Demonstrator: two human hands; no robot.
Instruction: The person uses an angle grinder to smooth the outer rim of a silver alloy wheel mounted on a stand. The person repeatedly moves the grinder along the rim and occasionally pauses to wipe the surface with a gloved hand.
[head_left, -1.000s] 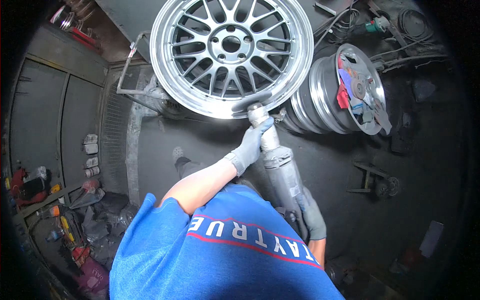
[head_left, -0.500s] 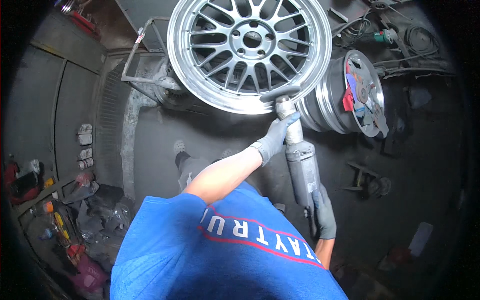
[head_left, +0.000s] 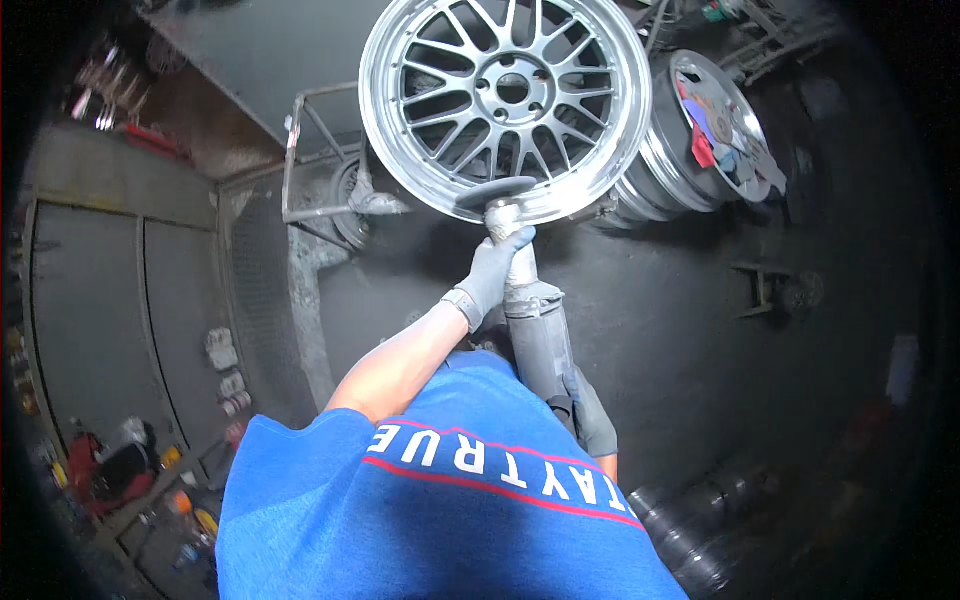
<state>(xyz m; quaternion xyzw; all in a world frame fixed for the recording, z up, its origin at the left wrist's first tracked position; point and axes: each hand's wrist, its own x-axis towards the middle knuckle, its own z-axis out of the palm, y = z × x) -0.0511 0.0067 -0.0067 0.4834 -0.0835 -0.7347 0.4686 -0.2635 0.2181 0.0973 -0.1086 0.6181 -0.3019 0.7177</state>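
A shiny silver alloy wheel rim (head_left: 505, 100) with many thin spokes stands on edge in front of me. I hold a grey angle grinder (head_left: 535, 320) with both gloved hands. My left hand (head_left: 492, 275) grips the tool's neck just below its head. My right hand (head_left: 592, 420) wraps the rear of the body, close to my blue shirt. The grinder's disc (head_left: 492, 192) rests against the lower lip of the rim.
A second rim (head_left: 700, 140) lies behind on the right with rags and small items inside it. A metal frame stand (head_left: 320, 170) holds the wheel at the left. Dark cylinders (head_left: 690, 535) sit at lower right; clutter and bottles (head_left: 130, 470) lie at lower left.
The view has shifted so the rim and grinder sit further right and higher. Both hands keep their grip, and the disc stays on the rim's lower lip.
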